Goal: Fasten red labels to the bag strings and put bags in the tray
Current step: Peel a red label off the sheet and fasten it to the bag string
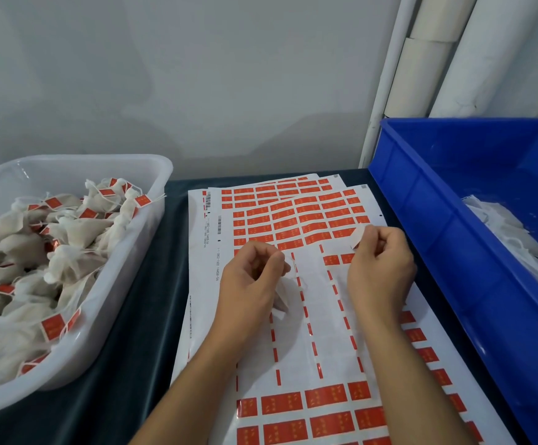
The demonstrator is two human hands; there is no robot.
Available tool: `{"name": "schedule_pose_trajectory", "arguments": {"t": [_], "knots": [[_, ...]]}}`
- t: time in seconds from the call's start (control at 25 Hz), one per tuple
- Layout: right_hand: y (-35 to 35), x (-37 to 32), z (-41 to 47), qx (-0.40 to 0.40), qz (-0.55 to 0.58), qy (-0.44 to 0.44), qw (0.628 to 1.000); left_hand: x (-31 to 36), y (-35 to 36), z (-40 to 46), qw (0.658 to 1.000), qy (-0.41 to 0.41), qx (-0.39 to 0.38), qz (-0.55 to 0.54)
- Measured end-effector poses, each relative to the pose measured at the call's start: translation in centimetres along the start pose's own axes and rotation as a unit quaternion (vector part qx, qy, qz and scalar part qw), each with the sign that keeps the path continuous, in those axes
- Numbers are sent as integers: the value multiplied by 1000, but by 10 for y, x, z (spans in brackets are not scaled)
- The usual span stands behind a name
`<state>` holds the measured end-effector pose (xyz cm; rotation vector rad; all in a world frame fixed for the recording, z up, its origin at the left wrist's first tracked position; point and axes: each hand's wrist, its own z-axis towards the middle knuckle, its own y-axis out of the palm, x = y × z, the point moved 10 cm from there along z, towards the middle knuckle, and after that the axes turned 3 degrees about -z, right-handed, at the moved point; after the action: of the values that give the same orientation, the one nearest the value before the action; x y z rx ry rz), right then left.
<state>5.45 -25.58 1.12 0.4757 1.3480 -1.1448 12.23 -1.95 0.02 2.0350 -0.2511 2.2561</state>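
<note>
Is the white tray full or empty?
Nearly full: the white tray holds a heap of bags with red labels, reaching its rim.

the small white mesh bag (281, 298) is mostly hidden under the left hand (250, 285); red label print too blurred to read.

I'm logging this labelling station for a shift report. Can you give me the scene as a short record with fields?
left hand: holds a small white bag above the label sheets
right hand: pinches a peeled label, pale backing showing
label sheets: red labels, overlapping sheets, middle rows already stripped
white tray: on the left, filled with bags bearing red labels
blue bin: on the right, white bags inside, no labels visible
</note>
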Motion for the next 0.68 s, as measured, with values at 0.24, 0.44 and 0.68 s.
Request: {"name": "schedule_pose_trajectory", "arguments": {"t": [0.24,0.44,0.68], "knots": [[-4,1,0,12,58,15,998,-1,-1,0,1000,-6,6,5],[12,-18,-9,-52,90,-28,994,0,-2,0,1000,-11,9,-13],[29,-24,-16,-129,115,-44,984,-4,-6,2,998,-29,22,-51]]}}
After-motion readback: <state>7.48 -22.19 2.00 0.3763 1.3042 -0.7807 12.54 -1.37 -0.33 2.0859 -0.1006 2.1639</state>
